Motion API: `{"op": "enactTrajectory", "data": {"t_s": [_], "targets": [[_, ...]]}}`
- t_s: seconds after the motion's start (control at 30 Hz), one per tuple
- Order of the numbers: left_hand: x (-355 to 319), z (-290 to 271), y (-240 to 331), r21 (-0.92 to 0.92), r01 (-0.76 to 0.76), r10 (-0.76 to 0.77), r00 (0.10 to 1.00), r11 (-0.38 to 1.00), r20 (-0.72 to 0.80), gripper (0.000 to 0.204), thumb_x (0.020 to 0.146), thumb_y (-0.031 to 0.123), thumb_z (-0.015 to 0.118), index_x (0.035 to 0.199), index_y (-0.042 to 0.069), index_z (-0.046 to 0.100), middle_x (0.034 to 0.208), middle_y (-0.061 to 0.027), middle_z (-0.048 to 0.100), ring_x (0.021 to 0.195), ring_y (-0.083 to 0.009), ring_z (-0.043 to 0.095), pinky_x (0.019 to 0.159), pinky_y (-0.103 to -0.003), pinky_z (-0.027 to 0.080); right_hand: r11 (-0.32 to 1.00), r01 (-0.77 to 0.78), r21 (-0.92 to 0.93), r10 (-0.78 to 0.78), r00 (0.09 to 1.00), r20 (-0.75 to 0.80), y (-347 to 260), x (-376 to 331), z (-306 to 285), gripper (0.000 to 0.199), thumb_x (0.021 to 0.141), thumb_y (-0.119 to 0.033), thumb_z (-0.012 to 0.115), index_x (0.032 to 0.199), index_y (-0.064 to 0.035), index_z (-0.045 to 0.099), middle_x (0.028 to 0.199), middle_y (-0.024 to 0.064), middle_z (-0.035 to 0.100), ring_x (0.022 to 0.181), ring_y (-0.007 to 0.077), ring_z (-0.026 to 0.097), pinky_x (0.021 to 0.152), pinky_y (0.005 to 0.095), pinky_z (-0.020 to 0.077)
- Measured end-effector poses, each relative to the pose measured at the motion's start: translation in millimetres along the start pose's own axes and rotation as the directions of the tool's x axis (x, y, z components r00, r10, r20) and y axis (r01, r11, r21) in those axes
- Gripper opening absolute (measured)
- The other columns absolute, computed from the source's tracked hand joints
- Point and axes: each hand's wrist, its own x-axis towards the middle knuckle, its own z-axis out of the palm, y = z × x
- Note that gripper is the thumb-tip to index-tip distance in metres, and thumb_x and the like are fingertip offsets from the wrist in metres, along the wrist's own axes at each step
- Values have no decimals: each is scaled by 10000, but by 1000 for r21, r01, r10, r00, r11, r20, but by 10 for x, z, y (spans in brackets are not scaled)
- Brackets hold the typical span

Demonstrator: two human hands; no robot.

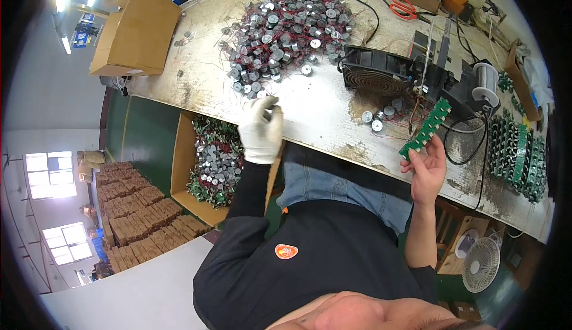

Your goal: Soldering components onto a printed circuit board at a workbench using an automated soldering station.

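My left hand, in a white glove, is at the near edge of a large heap of small silver motor-like cylinders with thin red wires. Its fingers are curled in; whatever they may hold is hidden. My bare right hand pinches the lower end of a long green circuit board strip, which tilts up and away from me over the bench edge. Just left of the strip, a few of the same silver cylinders lie near a soldering setup with a black fan.
A solder wire spool stands right of the soldering setup, with rows of green boards beyond it. An open carton of wired boards sits below the bench's left edge. A cardboard box and red-handled scissors are at the back.
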Motion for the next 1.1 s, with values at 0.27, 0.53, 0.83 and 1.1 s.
{"op": "enactTrajectory", "data": {"t_s": [0.27,0.53,0.83,1.1], "targets": [[260,-196,-524,361,-137,75,981,923,179,340,723,47,616,1056,118,618,951,-140,591,876,-340,593,738,-405,492,1000,1,16,-1,1000,3,-1,12,11,564,819,99,586,1333,33,363,1141,172,542,670,181,633,504,247,524],[277,-78,-425,393,-33,-67,969,919,236,348,744,301,730,980,81,600,868,-151,606,836,-341,593,720,-418,485,1000,1,11,-1,1000,-3,-4,1,13,555,820,94,590,1326,29,370,1131,170,546,665,182,632,503,247,525],[73,-84,-422,301,-165,92,966,939,240,158,785,165,697,879,44,660,795,-117,610,720,-274,599,645,-354,473,1000,11,10,-11,1000,-1,-1,5,23,549,823,87,597,1321,32,374,1105,156,556,668,180,627,499,247,516],[81,-244,-244,-460,310,-269,951,832,153,197,877,128,666,958,-52,667,898,-100,679,642,-148,629,570,-236,491,1000,1,6,-1,1000,0,-17,-1,-20,545,827,82,600,1319,31,373,1128,160,547,680,188,637,508,249,517]]}}
